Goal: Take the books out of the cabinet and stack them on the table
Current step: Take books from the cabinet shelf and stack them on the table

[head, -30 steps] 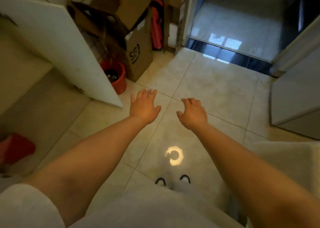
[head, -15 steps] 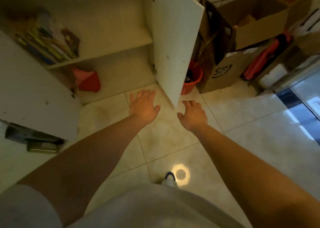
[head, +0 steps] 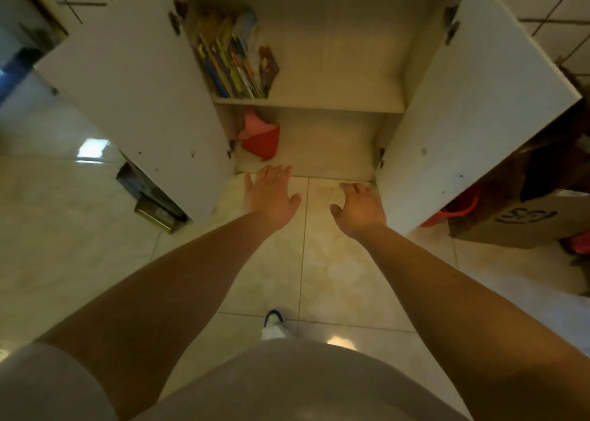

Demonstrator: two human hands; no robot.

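Since the earlier frame we now face the cabinet (head: 319,104) squarely. Books (head: 233,56) stand beyond our left hand (head: 269,194); it and our right hand (head: 359,210) hover spread, holding nothing.

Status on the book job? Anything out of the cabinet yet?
Done: both cabinet doors stand open. In hand: nothing; left hand and right hand are empty, held out before the cabinet. Left: all the books sit on the upper shelf; no table in view.
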